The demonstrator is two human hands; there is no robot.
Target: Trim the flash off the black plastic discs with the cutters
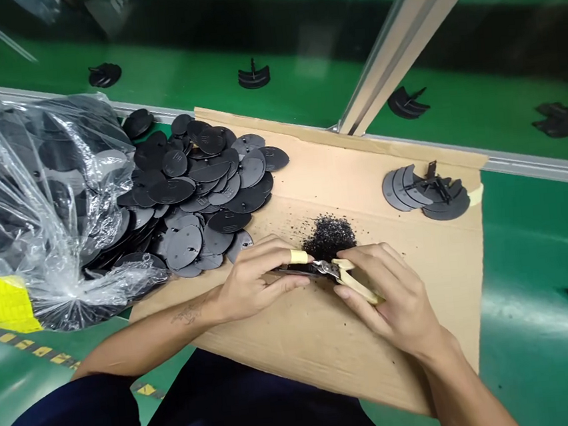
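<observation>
My left hand [250, 280] is closed on a flat black plastic disc [294, 272], held edge-on just above the cardboard sheet [325, 329]. A yellow finger cot covers one fingertip. My right hand [387, 297] grips a small pair of cutters with cream handles [353, 280]; its metal jaws meet the disc's edge. Just behind the hands lies a small heap of black trimmings [329, 235].
A big pile of black discs [201, 187] spills from a clear plastic bag [26, 197] at the left. A few trimmed discs [425, 192] lie at the cardboard's far right. Behind runs a green conveyor [302, 84] carrying single black parts, crossed by a slanted aluminium bar [398, 41].
</observation>
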